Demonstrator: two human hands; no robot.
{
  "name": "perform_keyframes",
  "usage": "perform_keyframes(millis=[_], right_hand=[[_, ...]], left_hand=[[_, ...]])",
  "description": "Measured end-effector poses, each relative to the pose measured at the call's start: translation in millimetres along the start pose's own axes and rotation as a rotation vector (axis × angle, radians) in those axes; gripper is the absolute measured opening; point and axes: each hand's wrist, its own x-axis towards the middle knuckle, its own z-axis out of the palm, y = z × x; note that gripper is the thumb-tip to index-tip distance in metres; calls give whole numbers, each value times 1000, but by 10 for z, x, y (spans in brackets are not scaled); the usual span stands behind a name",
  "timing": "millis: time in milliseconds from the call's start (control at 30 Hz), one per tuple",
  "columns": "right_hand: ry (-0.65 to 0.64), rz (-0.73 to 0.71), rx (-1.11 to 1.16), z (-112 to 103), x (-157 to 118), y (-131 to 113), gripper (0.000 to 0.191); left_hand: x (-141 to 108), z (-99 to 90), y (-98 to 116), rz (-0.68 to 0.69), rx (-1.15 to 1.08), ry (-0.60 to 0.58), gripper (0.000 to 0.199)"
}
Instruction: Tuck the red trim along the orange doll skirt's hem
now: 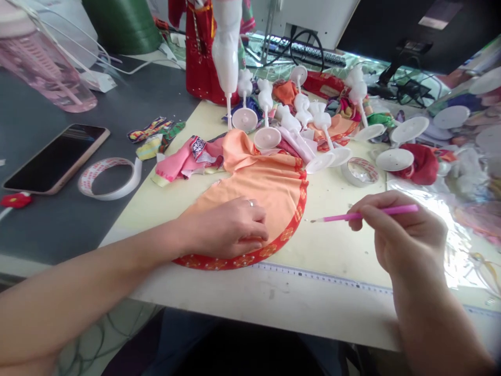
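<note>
My left hand [223, 230], with a ring on one finger, lies palm down on a peach-orange cloth [262, 180] and holds it flat. The cloth spreads in a curved fan shape, and its edge carries a red patterned border [242, 258]. My right hand [399, 230] is off the cloth to the right, gripping a slim pink pencil [364, 214]. The pencil's tip points left and stays a little above the table, just short of the red border. A crumpled pink fabric scrap [183, 162] lies beyond the cloth.
White doll stands [267, 137] with round bases crowd the cream work board [332, 250], among colourful fabric scraps. A roll of tape [359, 172] and a ruler [324, 278] are on the board. A phone [56, 159], another tape roll [109, 178] and a pink bottle [43, 62] sit on the grey desk.
</note>
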Motion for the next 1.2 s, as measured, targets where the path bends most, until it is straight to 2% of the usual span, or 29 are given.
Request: perform_keyframes(millis=[100,200,367,467,833,1200], right_hand=[[160,-22,-247,-97,83,71,14],[194,-63,-461,-118,101,131,13],[8,-150,-443,-37,47,128,10],[-51,-218,-476,3,27,124,9],[-88,-205,-554,43,10,114,7],[-51,-248,-533,53,10,149,7]], left_hand=[[5,-3,-1,7,4,1,23],[12,-3,-7,2,4,-5,23],[17,-14,-2,-13,-14,-15,22],[17,-24,4,-17,-24,-21,20],[23,-30,-5,-17,-45,-9,18],[20,-20,-1,-15,-49,-6,18]])
